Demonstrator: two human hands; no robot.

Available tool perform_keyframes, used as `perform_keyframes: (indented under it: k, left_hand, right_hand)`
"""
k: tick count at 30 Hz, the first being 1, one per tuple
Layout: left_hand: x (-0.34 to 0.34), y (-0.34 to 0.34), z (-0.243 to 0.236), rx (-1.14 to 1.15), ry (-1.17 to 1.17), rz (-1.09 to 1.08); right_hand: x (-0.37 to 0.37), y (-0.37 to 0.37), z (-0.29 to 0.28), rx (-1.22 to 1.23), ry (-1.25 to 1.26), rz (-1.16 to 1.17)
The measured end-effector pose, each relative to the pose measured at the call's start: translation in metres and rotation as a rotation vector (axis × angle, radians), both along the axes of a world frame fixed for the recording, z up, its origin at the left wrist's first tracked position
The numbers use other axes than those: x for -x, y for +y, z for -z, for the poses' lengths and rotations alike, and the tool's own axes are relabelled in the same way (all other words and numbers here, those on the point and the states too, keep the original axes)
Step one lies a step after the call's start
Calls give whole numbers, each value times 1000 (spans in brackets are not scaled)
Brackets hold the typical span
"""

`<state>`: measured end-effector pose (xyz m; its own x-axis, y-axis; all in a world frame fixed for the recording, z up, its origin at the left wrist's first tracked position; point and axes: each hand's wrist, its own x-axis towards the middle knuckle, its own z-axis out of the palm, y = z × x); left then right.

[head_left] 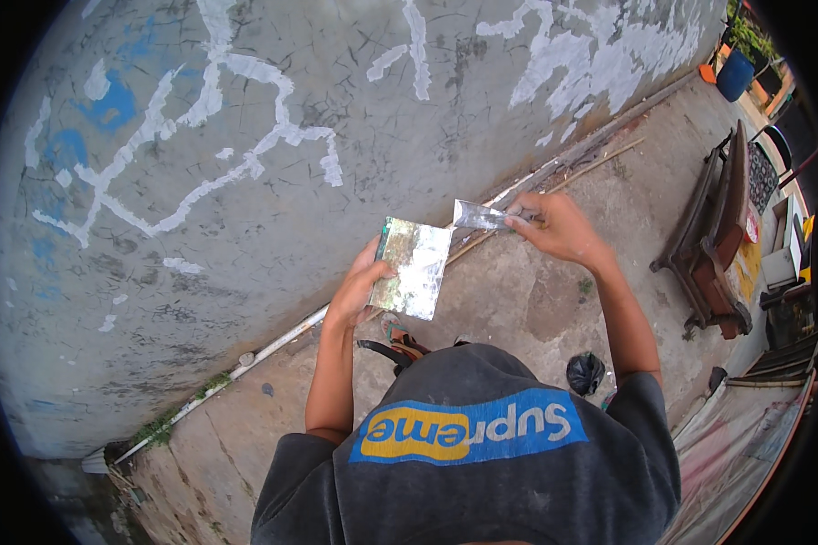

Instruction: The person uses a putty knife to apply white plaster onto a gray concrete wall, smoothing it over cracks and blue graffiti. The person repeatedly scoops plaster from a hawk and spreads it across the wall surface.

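Observation:
My left hand [353, 292] grips a flat rectangular metal plate [416, 272] by its left edge, thumb on top. The plate's face is shiny and smeared, and its left rim looks greenish. In my right hand [562, 229] is a putty knife [478, 216], its wide blade pointing left, close to the plate's upper right corner. Whether blade and plate touch, I cannot tell. Beyond both hands rises a grey, cracked wall [409, 136] with strips and patches of white filler [268, 86] along its cracks.
A white pipe [282, 342] and a thin stick [600, 165] run along the wall's foot. A black plastic bag [585, 372] lies on the concrete floor [509, 300] near my right arm. To the right stands dark carved wooden furniture [725, 232], with a blue barrel [734, 74] farther off.

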<state>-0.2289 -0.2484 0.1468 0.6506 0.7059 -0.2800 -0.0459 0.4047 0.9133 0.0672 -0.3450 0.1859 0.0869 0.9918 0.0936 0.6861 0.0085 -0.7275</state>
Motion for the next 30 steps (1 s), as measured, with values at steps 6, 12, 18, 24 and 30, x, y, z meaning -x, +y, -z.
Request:
perform_keyframes:
  k: [6,12,18,24,30]
  left_hand:
    - [-1,1,4,11,-15,6]
    - [-5,-4,4,-162,38,4]
    - [-10,-11,3,-279,107,3]
    - [-11,-11,5,-361,156,11]
    - [-9,-12,7,-467,167,23]
  right_hand:
    - [0,0,6,-11,50,-26]
    - [-2,-8,-1,246,332,-17]
    - [-2,-9,12,232,386,-18]
    - [0,-8,17,194,450,-17]
    - [2,-7,17,195,442,-13]
